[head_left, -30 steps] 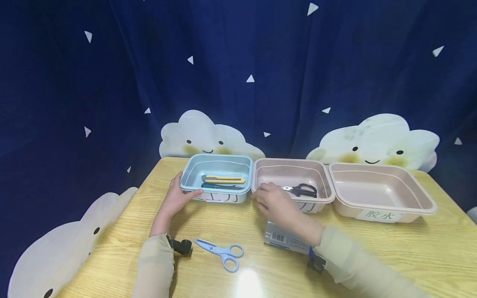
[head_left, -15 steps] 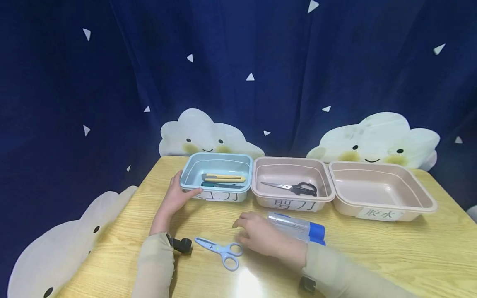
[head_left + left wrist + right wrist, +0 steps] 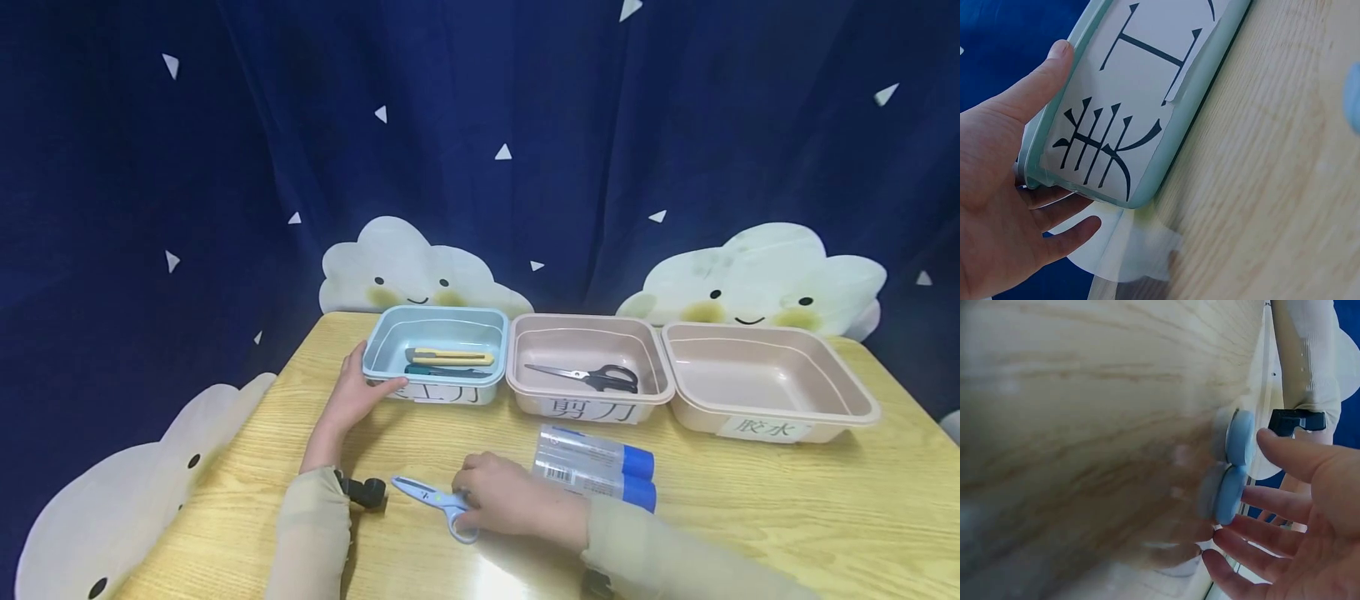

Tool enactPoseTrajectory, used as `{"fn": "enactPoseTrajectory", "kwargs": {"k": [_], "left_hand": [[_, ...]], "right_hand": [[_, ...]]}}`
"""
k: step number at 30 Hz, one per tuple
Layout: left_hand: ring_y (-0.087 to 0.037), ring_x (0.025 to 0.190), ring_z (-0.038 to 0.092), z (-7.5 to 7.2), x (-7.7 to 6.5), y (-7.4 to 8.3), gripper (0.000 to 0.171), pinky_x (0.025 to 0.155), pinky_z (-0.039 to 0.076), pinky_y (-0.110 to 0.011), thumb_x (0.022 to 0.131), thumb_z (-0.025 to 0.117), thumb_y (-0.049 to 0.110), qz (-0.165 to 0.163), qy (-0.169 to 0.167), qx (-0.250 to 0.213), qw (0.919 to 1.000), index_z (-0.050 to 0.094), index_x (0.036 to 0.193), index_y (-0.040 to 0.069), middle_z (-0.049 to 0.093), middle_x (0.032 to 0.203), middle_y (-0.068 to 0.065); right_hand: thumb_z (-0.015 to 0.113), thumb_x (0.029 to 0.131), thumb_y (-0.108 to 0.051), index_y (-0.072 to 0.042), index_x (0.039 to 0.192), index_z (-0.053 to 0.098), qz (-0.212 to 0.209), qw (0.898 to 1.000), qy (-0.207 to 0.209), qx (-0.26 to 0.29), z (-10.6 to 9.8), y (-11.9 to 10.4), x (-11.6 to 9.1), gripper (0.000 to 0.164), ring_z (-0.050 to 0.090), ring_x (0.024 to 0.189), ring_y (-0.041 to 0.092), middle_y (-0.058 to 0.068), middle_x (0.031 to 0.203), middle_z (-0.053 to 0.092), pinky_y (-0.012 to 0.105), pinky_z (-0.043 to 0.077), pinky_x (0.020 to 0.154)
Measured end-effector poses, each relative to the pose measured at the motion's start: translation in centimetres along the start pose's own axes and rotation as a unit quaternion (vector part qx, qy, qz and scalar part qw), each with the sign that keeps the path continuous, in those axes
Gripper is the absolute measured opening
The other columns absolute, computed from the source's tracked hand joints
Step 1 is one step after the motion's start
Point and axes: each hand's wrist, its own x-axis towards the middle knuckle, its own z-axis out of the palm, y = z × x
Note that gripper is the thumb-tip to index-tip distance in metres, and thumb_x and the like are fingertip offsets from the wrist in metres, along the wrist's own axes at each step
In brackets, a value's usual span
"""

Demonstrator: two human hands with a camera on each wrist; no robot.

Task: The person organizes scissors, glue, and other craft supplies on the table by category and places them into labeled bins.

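My left hand (image 3: 356, 398) holds the near left corner of a light blue plastic bin (image 3: 382, 360). Its thumb lies along the front rim, with the fingers round the side; in the left wrist view the thumb (image 3: 1041, 84) is beside the lettered label. Inside the bin lie a yellow utility knife (image 3: 450, 357) and a dark green one (image 3: 442, 372). On the table, light blue scissors (image 3: 423, 493) point left. Over their handles reaches my right hand (image 3: 504, 496), thumb and fingers apart. From its wrist view, the handle loops (image 3: 1238, 440) lie between thumb and fingers, fingertips right at them.
Black-handled scissors (image 3: 600, 379) lie in the middle pinkish bin (image 3: 517, 354). Another pinkish bin (image 3: 750, 358) stands at its right. Two clear tubes with blue caps (image 3: 577, 458) lie side by side in front of the middle bin, just beyond my right wrist. A dark blue curtain (image 3: 480, 125) hangs behind.
My right hand has left the middle bin and come down, nearer and to the left, to the light blue scissors. The black-handled scissors now lie uncovered. My left hand stays on the bin.
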Motion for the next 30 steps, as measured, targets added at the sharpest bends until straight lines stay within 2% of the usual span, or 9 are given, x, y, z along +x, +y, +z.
{"fn": "enactPoseTrajectory", "kwargs": {"k": [4,10,13,18,22,26,30], "left_hand": [[-0.036,0.131,0.026,0.0,0.1,-0.1,0.107,0.106,0.024,-0.052,0.071,0.073,0.046,0.003,0.002,-0.002,1.0,0.006,0.146,0.008,0.02,0.144,-0.02],[-0.036,0.131,0.026,0.0,0.1,-0.2,0.106,0.106,0.024,-0.052,0.072,0.073,0.045,0.005,0.004,-0.003,1.0,0.007,0.146,0.008,0.02,0.144,-0.02],[-0.036,0.131,0.026,0.0,0.1,-0.2,0.106,0.106,0.024,-0.052,0.072,0.073,0.045,0.004,0.004,-0.001,1.0,0.006,0.146,0.008,0.02,0.144,-0.02],[-0.036,0.13,0.027,0.1,0.1,-0.2,0.106,0.106,0.025,-0.052,0.072,0.073,0.045,0.004,0.003,-0.002,1.0,0.006,0.146,0.008,0.021,0.144,-0.02],[-0.035,0.13,0.028,0.1,0.1,-0.1,0.105,0.106,0.025,-0.051,0.072,0.073,0.044,0.006,0.004,-0.003,1.0,0.007,0.146,0.007,0.021,0.143,-0.02],[-0.036,0.13,0.028,0.0,0.1,0.0,0.105,0.106,0.025,-0.051,0.072,0.073,0.043,0.005,0.004,0.0,1.0,0.007,0.145,0.006,0.021,0.143,-0.021],[-0.036,0.13,0.027,-0.1,0.0,0.1,0.106,0.106,0.024,-0.051,0.072,0.073,0.044,0.003,0.002,0.003,1.0,0.006,0.146,0.006,0.021,0.143,-0.021]], "right_hand": [[0.074,0.071,-0.034,-0.018,0.083,0.068,0.005,1.0,0.006,-0.03,0.3,-0.4,0.3,0.021,0.045,0.07,0.005,-0.01,0.077,0.052,0.014,0.038,0.058],[0.078,0.065,-0.035,-0.017,0.078,0.068,0.02,0.999,0.004,-0.049,0.4,-0.6,0.5,0.025,0.045,0.07,0.005,-0.008,0.079,0.053,0.014,0.039,0.056],[0.08,0.063,-0.03,-0.015,0.076,0.067,0.02,0.998,0.006,-0.058,0.4,-0.6,0.7,0.023,0.045,0.068,0.005,-0.007,0.078,0.054,0.014,0.04,0.057],[0.079,0.062,-0.019,-0.013,0.076,0.067,0.017,0.997,-0.004,-0.077,0.3,-0.5,0.9,0.02,0.044,0.062,0.005,-0.006,0.071,0.051,0.014,0.041,0.055],[0.079,0.062,-0.019,-0.014,0.08,0.067,0.014,0.996,-0.015,-0.084,0.0,-0.4,0.9,0.022,0.044,0.063,0.005,-0.007,0.071,0.05,0.014,0.041,0.056],[0.078,0.063,-0.021,-0.015,0.082,0.069,0.006,0.996,-0.003,-0.09,-0.5,-0.2,0.6,0.022,0.044,0.065,0.006,-0.006,0.072,0.05,0.014,0.041,0.057],[0.075,0.065,-0.015,-0.014,0.082,0.07,-0.006,0.995,0.012,-0.094,-1.0,-0.1,0.3,0.018,0.045,0.063,0.007,-0.006,0.072,0.051,0.015,0.04,0.057]]}}
